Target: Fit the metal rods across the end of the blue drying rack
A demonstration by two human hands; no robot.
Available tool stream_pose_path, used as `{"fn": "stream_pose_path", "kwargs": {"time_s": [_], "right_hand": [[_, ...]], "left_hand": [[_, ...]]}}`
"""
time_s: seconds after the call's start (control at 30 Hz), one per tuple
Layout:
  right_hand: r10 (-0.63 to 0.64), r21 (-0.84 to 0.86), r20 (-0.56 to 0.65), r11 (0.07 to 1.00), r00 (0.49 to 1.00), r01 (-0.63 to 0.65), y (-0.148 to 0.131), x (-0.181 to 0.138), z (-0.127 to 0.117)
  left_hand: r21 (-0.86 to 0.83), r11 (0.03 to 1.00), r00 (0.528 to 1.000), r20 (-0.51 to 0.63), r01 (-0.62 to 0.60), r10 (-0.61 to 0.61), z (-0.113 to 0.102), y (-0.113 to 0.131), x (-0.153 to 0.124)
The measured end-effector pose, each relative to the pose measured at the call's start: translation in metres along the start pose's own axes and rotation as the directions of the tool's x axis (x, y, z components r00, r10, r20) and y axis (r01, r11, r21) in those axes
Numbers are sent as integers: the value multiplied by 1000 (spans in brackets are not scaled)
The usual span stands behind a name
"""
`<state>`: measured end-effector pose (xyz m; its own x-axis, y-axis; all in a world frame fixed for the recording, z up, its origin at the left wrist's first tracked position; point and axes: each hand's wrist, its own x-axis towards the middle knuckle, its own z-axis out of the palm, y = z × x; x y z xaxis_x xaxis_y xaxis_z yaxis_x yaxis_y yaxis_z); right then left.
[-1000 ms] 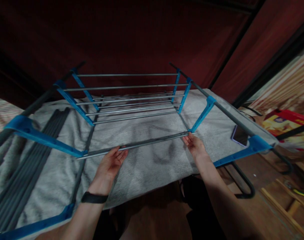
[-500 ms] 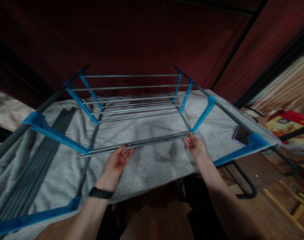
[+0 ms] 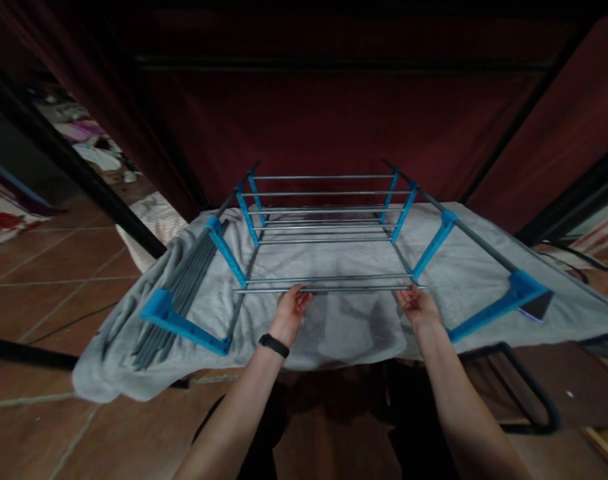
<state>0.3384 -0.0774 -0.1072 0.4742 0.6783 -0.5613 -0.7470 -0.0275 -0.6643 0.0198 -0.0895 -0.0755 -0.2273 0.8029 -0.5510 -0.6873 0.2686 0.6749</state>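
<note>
A thin grey metal rod [image 3: 354, 289] lies level across both my hands. My left hand [image 3: 291, 308] grips it left of the middle, and my right hand [image 3: 417, 305] holds it near its right end. Just beyond it, another rod [image 3: 329, 279] spans the frame between two blue brackets. The rack frame [image 3: 489, 250] has grey side poles joined by blue plastic brackets [image 3: 229, 257]. Several crossbars [image 3: 327, 227] sit in the brackets at the far end. My left wrist wears a black band.
The rack rests on a grey blanket [image 3: 294, 347]. Several loose grey tubes [image 3: 184, 300] lie at its left. A phone [image 3: 537, 307] sits beside the near right bracket [image 3: 524, 290]. A dark red panel [image 3: 324, 120] stands behind, and tiled floor [image 3: 49, 287] shows at left.
The view has swung left and back, showing more floor at left. The held rod now sits nearer to me, farther apart from the bracketed rod. Both hands keep their hold.
</note>
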Motion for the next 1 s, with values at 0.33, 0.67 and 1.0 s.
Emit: {"fn": "stream_pose_path", "kwargs": {"time_s": [0.33, 0.67, 1.0], "right_hand": [[-88, -46, -48, 995, 995, 86, -10, -5, -19], [-44, -145, -47, 989, 998, 37, -7, 3, -15], [32, -196, 21, 980, 999, -27, -2, 14, -3]], "left_hand": [[-28, 995, 989, 109, -95, 98, -3, -22, -16], [27, 999, 979, 201, -20, 14, 11, -39, -7], [244, 966, 948, 318, -79, -3, 16, -42, -6]]}}
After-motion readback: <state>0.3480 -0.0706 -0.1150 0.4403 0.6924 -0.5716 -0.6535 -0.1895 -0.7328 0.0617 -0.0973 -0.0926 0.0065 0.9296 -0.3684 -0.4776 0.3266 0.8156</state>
